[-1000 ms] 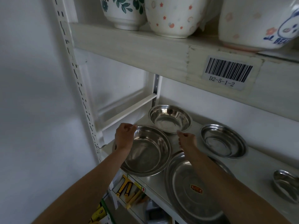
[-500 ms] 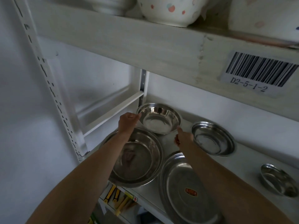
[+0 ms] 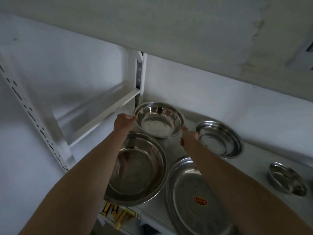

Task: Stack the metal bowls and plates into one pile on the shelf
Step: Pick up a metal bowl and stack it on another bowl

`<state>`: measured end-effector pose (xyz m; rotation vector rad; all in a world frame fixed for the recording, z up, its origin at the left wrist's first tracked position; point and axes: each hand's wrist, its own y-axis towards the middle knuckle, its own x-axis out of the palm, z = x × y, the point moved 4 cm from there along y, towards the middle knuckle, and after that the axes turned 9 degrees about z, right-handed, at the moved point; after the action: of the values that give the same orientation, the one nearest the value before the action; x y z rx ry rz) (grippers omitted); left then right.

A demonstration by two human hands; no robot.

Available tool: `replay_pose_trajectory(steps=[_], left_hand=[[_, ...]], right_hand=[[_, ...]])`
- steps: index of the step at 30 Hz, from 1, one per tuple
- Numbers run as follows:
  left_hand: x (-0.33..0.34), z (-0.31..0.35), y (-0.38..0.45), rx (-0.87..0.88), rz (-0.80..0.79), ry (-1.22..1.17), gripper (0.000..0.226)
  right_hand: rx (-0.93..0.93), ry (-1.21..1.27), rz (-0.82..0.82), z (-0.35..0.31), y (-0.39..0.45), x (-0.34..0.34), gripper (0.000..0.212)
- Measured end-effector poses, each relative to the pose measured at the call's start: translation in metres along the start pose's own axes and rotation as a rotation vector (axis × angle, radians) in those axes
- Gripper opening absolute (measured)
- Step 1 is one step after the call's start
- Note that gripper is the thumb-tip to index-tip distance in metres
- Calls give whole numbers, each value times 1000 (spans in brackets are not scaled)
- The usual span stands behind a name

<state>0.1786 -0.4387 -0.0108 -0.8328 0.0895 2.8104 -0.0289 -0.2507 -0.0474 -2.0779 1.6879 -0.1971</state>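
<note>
A deep metal bowl [image 3: 159, 120] stands at the back of the shelf [image 3: 171, 146], tilted a little toward me. My left hand [image 3: 123, 122] pinches its left rim and my right hand [image 3: 188, 138] pinches its right rim. In front of it, under my left forearm, sits a large wide metal bowl [image 3: 140, 168] that overhangs the shelf's front edge. A big flat metal plate [image 3: 194, 197] with a red sticker lies at the front, partly under my right forearm. Right of the held bowl sits a shallow metal dish [image 3: 219, 139]. A small metal bowl [image 3: 287, 178] rests at the far right.
The board of the upper shelf [image 3: 186, 34] hangs low overhead. A white perforated upright [image 3: 33, 119] and a cross brace [image 3: 105, 114] close off the left side. Yellow-handled items [image 3: 116, 216] lie on the level below.
Both hands moved from the large front bowl to the deep back bowl and took its rim. The bowl now tilts toward me. The camera has dipped closer under the upper shelf.
</note>
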Motion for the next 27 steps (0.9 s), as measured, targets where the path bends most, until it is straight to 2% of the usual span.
replay_pose_trajectory(steps=[6, 13, 19, 24, 27], left_hand=[[14, -1, 19, -12, -9, -31, 46], [32, -9, 37, -85, 5, -175, 39], [39, -11, 39, -189, 8, -337, 28], [40, -13, 38, -257, 19, -385, 24], [39, -12, 37, -278, 23, -413, 22]], right_hand=[[-40, -59, 31, -5, 19, 8, 64], [-140, -202, -38, -5, 37, 14, 38], [-43, -45, -32, -5, 38, 23, 37], [-132, -101, 33, -6, 41, 24, 36], [-141, -59, 67, -7, 41, 27, 26]])
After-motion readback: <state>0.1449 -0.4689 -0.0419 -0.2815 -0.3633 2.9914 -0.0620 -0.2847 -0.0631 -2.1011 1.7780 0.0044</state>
